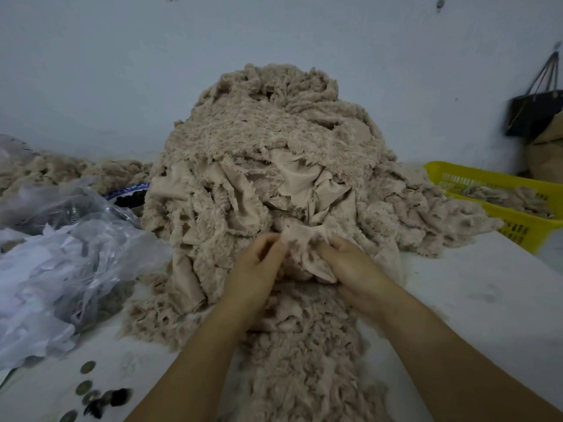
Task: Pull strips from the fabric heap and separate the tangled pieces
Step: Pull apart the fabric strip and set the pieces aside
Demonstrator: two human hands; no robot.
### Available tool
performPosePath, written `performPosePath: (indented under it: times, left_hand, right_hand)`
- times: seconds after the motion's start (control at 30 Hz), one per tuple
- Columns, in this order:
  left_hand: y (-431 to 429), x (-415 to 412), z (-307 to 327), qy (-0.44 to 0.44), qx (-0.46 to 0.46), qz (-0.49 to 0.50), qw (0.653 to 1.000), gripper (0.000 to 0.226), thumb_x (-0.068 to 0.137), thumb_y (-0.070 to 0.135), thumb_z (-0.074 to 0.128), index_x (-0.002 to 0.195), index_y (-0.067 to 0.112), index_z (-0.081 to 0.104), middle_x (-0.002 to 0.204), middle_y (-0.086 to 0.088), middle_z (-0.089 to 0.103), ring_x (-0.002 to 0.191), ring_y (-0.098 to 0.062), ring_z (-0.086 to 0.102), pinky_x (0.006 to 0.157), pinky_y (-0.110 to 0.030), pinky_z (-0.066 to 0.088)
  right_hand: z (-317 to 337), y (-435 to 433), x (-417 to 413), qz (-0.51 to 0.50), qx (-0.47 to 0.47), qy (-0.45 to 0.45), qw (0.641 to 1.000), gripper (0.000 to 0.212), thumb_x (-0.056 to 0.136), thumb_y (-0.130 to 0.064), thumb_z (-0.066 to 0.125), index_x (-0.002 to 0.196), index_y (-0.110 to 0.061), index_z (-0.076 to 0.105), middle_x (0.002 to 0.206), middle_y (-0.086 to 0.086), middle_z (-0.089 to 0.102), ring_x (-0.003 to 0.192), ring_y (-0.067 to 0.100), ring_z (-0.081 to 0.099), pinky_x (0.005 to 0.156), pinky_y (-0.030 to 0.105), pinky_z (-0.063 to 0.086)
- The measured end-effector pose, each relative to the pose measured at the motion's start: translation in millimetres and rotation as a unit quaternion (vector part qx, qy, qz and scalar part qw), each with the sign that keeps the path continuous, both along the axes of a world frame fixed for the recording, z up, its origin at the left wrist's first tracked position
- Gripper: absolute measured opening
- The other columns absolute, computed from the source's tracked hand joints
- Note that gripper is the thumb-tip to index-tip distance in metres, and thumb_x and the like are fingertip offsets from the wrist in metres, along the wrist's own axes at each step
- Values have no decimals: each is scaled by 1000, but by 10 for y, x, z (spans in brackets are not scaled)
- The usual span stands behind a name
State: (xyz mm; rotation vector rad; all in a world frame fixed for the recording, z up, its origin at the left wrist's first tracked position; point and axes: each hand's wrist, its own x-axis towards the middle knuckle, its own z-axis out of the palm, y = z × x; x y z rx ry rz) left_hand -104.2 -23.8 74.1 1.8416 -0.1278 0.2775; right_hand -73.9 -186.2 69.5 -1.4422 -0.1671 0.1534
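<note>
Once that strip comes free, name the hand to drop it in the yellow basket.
Right hand, probably: it grips the strip, and the yellow basket sits on its side; the left hand would cross over.

A: Left hand [259, 264]?
B: Reaching forward on bare forearm, pinching fabric piece [300, 234] with curled fingers.
A: Right hand [350, 266]?
B: Likewise extended, close beside left, gripping same piece from opposite side, knuckles upward.

No readable text, blurred print on blue-white wrapper [131, 189], illegible
</note>
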Motion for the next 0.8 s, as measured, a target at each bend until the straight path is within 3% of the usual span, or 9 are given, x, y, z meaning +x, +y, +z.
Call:
performPosePath:
  times: [0.1,0.17,0.2,0.27,0.33,0.5,0.57,0.67,0.8]
  left_hand:
    - [71,23,6,-6,-53,62,997,30,102,44,48,83,38,71,67,18,63,55,3,53,51,-12,44]
    - [120,56,-22,-6,-18,112,994,28,103,43,46,86,38,68,76,19,66,61,4,56,55,-18,45]
    - [144,77,-47,-11,8,134,991,24,103,41,47,88,38,66,81,17,66,68,1,59,58,-22,44]
    - [172,113,-86,-33,55,168,984,16,102,34,51,93,32,64,90,12,62,82,-11,61,64,-28,45]
    - [206,139,-128,-65,123,215,967,13,98,24,57,108,23,66,108,3,59,101,-21,58,83,-38,50]
    - [299,187,-217,42,241,241,939,42,93,23,63,133,10,54,137,-15,47,127,-34,45,106,-47,40]
    - [314,191,-224,51,229,209,949,17,97,21,57,103,5,61,110,-14,61,105,-34,58,87,-43,49]
    - [250,117,-123,-50,173,185,966,23,101,25,53,83,11,57,78,-2,59,75,-19,57,64,-29,43]
    - [-35,-32,-4,-214,220,68,949,23,102,26,51,84,13,60,78,7,54,76,-8,49,67,-13,36]
  right_hand:
    - [198,-250,41,-24,297,-24,954,40,101,-24,49,72,-13,76,69,2,72,63,9,70,61,21,56]
    - [260,-472,116,-79,509,-10,857,53,94,-52,56,109,-3,69,100,10,75,90,18,74,74,28,60]
    - [206,-533,152,-107,526,14,844,71,92,-62,53,128,-1,56,116,14,69,105,23,71,83,32,59]
    - [51,-478,174,-147,364,53,918,80,95,-65,42,144,-1,42,122,9,64,111,20,68,90,31,56]
    - [-74,-335,177,-161,136,22,977,57,102,-52,41,128,-4,58,104,2,72,97,14,72,82,26,55]
    - [-194,-112,133,-114,-262,-148,947,31,102,-35,49,91,-19,73,91,-7,70,80,-3,60,64,7,41]
    - [-235,-92,130,-105,-297,-180,932,35,102,-31,50,94,-4,70,97,7,69,85,6,58,63,8,38]
    - [-206,-89,100,-113,-285,-183,934,41,100,-35,50,96,3,66,97,16,66,88,21,58,62,12,40]
    - [-91,-31,-43,-58,-145,-112,981,47,85,-75,49,90,-36,74,90,-13,73,85,0,67,64,3,45]
